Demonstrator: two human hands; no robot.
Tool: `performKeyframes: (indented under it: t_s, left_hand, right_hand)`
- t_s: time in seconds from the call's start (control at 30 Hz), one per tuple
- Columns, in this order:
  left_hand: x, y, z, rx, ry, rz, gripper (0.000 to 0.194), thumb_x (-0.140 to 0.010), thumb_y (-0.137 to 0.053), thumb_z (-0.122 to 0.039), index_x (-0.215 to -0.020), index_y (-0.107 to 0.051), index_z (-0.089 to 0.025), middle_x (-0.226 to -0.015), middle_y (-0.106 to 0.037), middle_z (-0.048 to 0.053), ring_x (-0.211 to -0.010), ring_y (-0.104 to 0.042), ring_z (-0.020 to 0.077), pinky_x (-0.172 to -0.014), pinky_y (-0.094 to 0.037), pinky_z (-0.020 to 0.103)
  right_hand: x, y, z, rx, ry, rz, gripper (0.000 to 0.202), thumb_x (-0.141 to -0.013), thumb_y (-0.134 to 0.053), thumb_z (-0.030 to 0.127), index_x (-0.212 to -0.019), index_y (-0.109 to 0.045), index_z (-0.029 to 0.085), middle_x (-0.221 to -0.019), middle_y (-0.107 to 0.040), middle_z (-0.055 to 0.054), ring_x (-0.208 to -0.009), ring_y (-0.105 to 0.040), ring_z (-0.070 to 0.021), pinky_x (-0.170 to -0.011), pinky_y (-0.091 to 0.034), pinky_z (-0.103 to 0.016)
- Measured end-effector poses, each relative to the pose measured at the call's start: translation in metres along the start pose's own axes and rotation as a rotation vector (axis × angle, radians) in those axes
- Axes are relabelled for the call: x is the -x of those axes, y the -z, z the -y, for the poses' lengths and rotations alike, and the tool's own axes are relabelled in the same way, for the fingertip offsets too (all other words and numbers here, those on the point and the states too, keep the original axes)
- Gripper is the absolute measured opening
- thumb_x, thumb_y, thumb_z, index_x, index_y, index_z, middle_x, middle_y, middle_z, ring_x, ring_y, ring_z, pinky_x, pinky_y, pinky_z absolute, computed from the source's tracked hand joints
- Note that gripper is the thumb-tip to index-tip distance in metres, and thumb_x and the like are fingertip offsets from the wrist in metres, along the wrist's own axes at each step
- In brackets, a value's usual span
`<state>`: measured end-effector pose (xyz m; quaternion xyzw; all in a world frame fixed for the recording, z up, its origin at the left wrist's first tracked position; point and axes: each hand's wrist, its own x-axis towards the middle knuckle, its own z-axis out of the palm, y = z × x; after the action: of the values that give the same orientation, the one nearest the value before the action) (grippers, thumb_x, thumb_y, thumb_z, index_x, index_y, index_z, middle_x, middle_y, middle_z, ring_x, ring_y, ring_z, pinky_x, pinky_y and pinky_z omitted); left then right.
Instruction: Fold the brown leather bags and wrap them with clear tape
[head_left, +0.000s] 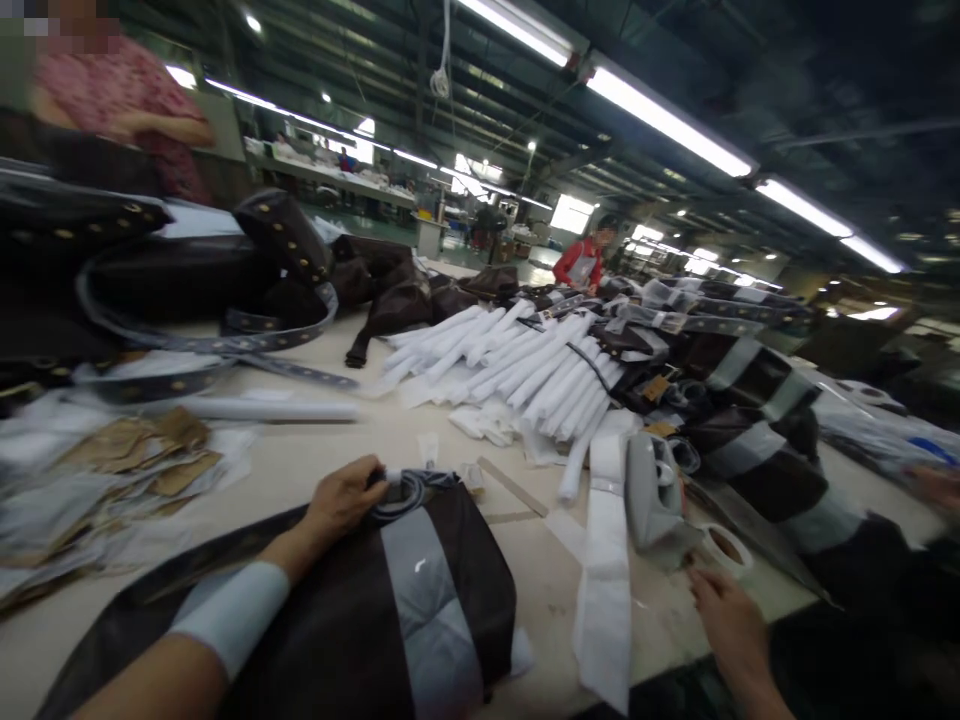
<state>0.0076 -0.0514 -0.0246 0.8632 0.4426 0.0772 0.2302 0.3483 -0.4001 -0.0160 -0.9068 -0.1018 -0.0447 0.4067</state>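
A dark brown bag (330, 600) with a clear plastic band (431, 600) around it lies at the near edge of the table. My left hand (349, 495) is closed on the grey wrapped handle (412, 492) at the bag's top. On the right, my right hand (724, 610) has its fingers pinched at the end of the tape on a grey dispenser (656, 490). Beside those fingers lies a roll of tape (726, 548). A long white strip (606, 570) stretches along the table left of the dispenser.
White paper rolls (517, 365) are heaped mid-table. Brown paper scraps and plastic (142, 460) lie at left, under dark bags with straps (187, 275). More wrapped bags (757, 430) fill the right. A person in pink stands far left, one in red behind the heap; another's hand shows at right.
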Motion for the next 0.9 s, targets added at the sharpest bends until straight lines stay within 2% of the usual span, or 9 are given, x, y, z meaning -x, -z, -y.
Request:
performKeyframes:
  t_s: [0.07, 0.17, 0.3, 0.37, 0.4, 0.47, 0.57, 0.73, 0.9]
  left_hand:
    - [0.002, 0.000, -0.002, 0.000, 0.005, -0.017, 0.016, -0.083, -0.047, -0.025, -0.094, -0.058, -0.019, -0.094, -0.066, 0.004, -0.087, -0.060, 0.0165, -0.076, -0.041, 0.024]
    - [0.000, -0.001, -0.001, -0.010, 0.003, -0.030, 0.016, -0.082, -0.051, -0.025, -0.095, -0.059, -0.021, -0.096, -0.066, 0.001, -0.090, -0.060, 0.0144, -0.079, -0.042, 0.022]
    - [-0.004, -0.005, 0.004, -0.016, -0.015, -0.029, 0.017, -0.083, -0.051, -0.025, -0.097, -0.059, -0.021, -0.099, -0.066, 0.001, -0.093, -0.060, 0.0152, -0.081, -0.044, 0.023]
    - [-0.003, -0.007, 0.004, -0.011, -0.027, -0.030, 0.018, -0.083, -0.050, -0.025, -0.098, -0.058, -0.020, -0.101, -0.066, 0.003, -0.094, -0.060, 0.0164, -0.082, -0.044, 0.025]
    - [-0.003, -0.007, 0.004, -0.007, -0.033, -0.029, 0.018, -0.082, -0.050, -0.024, -0.098, -0.058, -0.019, -0.101, -0.066, 0.003, -0.094, -0.060, 0.0170, -0.081, -0.045, 0.025]
    - [-0.002, -0.007, 0.005, 0.001, -0.045, -0.025, 0.019, -0.083, -0.049, -0.023, -0.099, -0.058, -0.019, -0.101, -0.065, 0.004, -0.095, -0.060, 0.0178, -0.081, -0.046, 0.027]
    - [-0.003, -0.007, 0.006, 0.005, -0.066, -0.015, 0.018, -0.084, -0.047, -0.024, -0.098, -0.057, -0.019, -0.100, -0.065, 0.005, -0.096, -0.060, 0.0188, -0.083, -0.046, 0.028]
    - [-0.003, -0.006, 0.007, 0.008, -0.095, 0.003, 0.017, -0.085, -0.045, -0.024, -0.098, -0.056, -0.019, -0.101, -0.064, 0.006, -0.098, -0.059, 0.0198, -0.084, -0.047, 0.030]
    - [-0.003, -0.005, 0.007, 0.016, -0.109, 0.010, 0.018, -0.086, -0.044, -0.024, -0.100, -0.054, -0.018, -0.102, -0.064, 0.008, -0.100, -0.059, 0.0213, -0.086, -0.047, 0.032]
  right_hand:
    - [0.009, 0.000, 0.018, 0.125, 0.082, 0.028, 0.031, -0.048, -0.051, 0.055, -0.059, -0.054, 0.026, -0.051, -0.058, -0.004, -0.050, -0.053, -0.0236, -0.050, -0.042, -0.039]
    - [0.029, -0.022, 0.067, 0.148, 0.419, 0.330, 0.037, -0.055, -0.050, 0.061, -0.068, -0.059, 0.028, -0.069, -0.066, -0.007, -0.065, -0.061, -0.0285, -0.063, -0.046, -0.042]
    - [0.074, -0.073, 0.162, 0.083, 0.799, 0.727, 0.031, -0.071, -0.052, 0.056, -0.078, -0.062, 0.028, -0.082, -0.067, -0.004, -0.078, -0.061, -0.0221, -0.072, -0.046, -0.032]
    - [0.097, -0.100, 0.210, 0.170, 1.084, 0.979, 0.028, -0.086, -0.040, 0.044, -0.079, -0.059, 0.024, -0.079, -0.063, -0.004, -0.074, -0.058, -0.0183, -0.069, -0.044, -0.028]
    - [0.107, -0.113, 0.231, 0.226, 1.208, 1.036, 0.027, -0.088, -0.037, 0.038, -0.081, -0.058, 0.023, -0.078, -0.061, -0.004, -0.072, -0.057, -0.0167, -0.068, -0.042, -0.027]
    - [0.123, -0.138, 0.264, 0.408, 1.405, 1.069, 0.022, -0.089, -0.038, 0.027, -0.084, -0.059, 0.021, -0.079, -0.061, -0.004, -0.073, -0.057, -0.0156, -0.067, -0.040, -0.026]
    - [0.136, -0.166, 0.291, 0.692, 1.596, 1.053, 0.020, -0.088, -0.041, 0.020, -0.088, -0.061, 0.019, -0.084, -0.063, -0.004, -0.074, -0.059, -0.0153, -0.064, -0.036, -0.024]
    - [0.143, -0.187, 0.304, 0.953, 1.757, 1.007, 0.021, -0.088, -0.042, 0.017, -0.091, -0.064, 0.018, -0.085, -0.066, -0.006, -0.075, -0.062, -0.0161, -0.060, -0.033, -0.024]
    - [0.147, -0.196, 0.303, 0.978, 1.788, 1.004, 0.022, -0.086, -0.043, 0.015, -0.092, -0.064, 0.018, -0.087, -0.068, -0.007, -0.077, -0.064, -0.0175, -0.061, -0.034, -0.025]
